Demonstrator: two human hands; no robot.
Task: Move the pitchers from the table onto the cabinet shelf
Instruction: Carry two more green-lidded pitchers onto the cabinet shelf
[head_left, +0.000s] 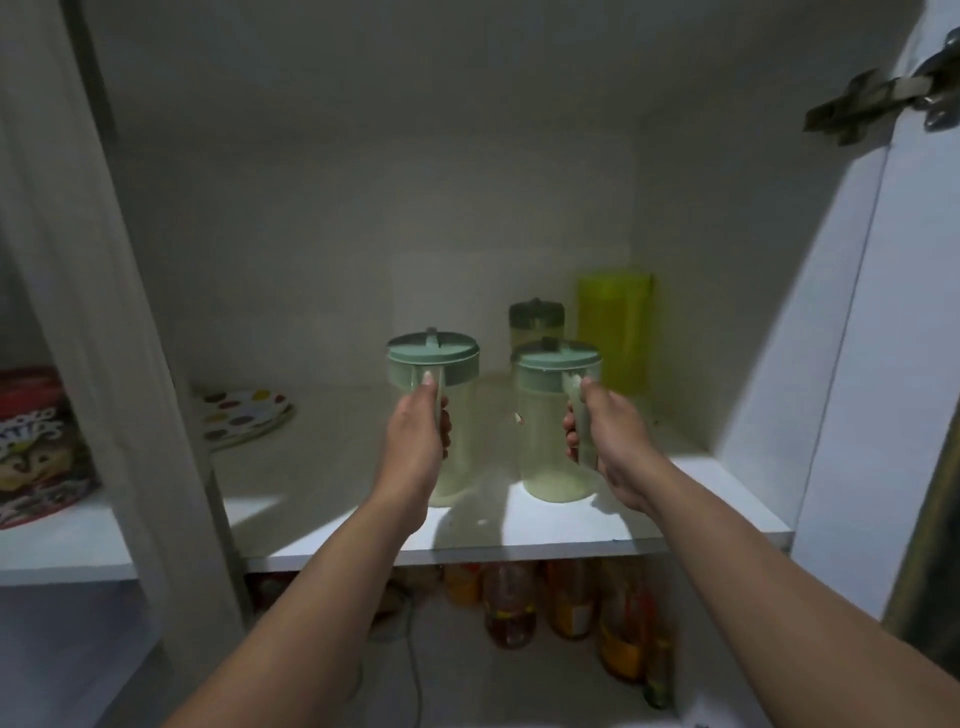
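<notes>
Two clear pitchers with pale green lids are at the white cabinet shelf (519, 540). My left hand (415, 441) grips the handle of the left pitcher (457, 384), thumb up near the lid. My right hand (605, 431) grips the handle of the right pitcher (545, 441). Both pitchers stand upright, their bases low on the shelf near its front edge; I cannot tell whether they touch it. Behind them stands a third lidded pitcher (535, 322) and a taller yellow-green container (615, 327) at the back right.
A stack of dotted plates (244, 415) lies at the shelf's left. A cereal box (36, 447) sits in the left compartment. The cabinet door (852, 364) hangs open at right, with its hinge (878, 98) above. Several bottles (566, 608) stand below the shelf.
</notes>
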